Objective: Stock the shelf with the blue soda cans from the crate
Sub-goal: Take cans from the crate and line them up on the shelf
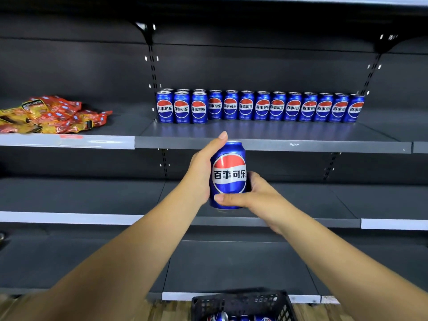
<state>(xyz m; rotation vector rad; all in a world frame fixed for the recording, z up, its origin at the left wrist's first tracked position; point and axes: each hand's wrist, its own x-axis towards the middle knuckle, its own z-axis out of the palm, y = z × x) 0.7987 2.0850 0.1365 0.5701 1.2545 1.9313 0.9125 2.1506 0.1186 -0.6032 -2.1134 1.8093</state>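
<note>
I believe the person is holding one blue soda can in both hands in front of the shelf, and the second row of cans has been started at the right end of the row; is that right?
Not quite. The head view shows the blue soda can held by the left hand and right hand, but the second row on the grey metal shelf starts at the left end, where three front cans stand.

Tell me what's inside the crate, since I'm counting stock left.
The crate holds blue cans; parts of about three show at the frame's bottom edge. The rest of its inside is cut off by the frame, so no full count.
</note>
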